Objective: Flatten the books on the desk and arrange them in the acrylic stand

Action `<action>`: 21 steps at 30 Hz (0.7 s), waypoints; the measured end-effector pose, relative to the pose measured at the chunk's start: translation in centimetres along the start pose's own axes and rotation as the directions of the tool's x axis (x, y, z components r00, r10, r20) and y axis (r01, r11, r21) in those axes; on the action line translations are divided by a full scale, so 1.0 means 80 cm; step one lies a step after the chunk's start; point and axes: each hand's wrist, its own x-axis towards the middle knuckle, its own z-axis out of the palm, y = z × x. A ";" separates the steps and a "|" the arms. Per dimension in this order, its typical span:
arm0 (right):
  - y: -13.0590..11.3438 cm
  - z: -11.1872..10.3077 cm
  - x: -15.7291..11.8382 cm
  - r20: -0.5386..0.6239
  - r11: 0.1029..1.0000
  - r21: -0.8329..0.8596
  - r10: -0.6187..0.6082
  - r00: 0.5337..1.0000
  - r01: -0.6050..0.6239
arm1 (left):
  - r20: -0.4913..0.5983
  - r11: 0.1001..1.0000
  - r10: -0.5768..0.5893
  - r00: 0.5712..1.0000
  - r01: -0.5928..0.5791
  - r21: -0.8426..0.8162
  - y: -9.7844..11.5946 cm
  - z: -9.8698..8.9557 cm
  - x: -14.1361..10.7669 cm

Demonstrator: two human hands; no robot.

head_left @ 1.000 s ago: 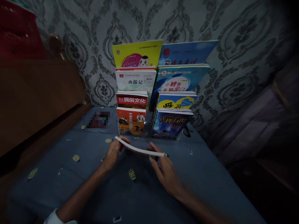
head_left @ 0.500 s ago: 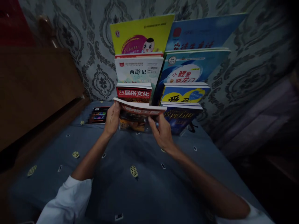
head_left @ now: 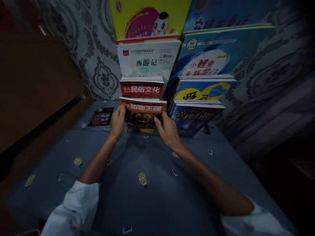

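Note:
Between my two hands is a book (head_left: 141, 116) with an orange title band and a dark animal picture on its cover. My left hand (head_left: 118, 121) grips its left edge, thumb at the upper corner. On the right edge my right hand (head_left: 167, 129) is closed, with the thumb on the front cover. The book stands nearly upright at the front of the left column of books. Just behind it rises a red-banded book (head_left: 141, 89), and farther back a pale book (head_left: 147, 59). The fingers behind the held book are hidden.
Right of it stand a dark blue book (head_left: 194, 118), a blue and yellow book (head_left: 204, 90) and taller ones. A dark book (head_left: 105, 116) lies flat on the patterned bedsheet (head_left: 123, 183) at the left. A wooden headboard (head_left: 36, 88) borders the left side; patterned wallpaper is behind.
The held book has tipped from leaning back to nearly upright and come down against the left column, its cover now facing me. Both hands still hold it. My view has shifted closer and lower.

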 end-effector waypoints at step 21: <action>0.009 0.002 -0.003 0.076 0.937 -0.342 0.107 0.991 -0.075 | 0.029 0.698 0.246 0.969 -0.198 0.688 -0.025 0.003 -0.014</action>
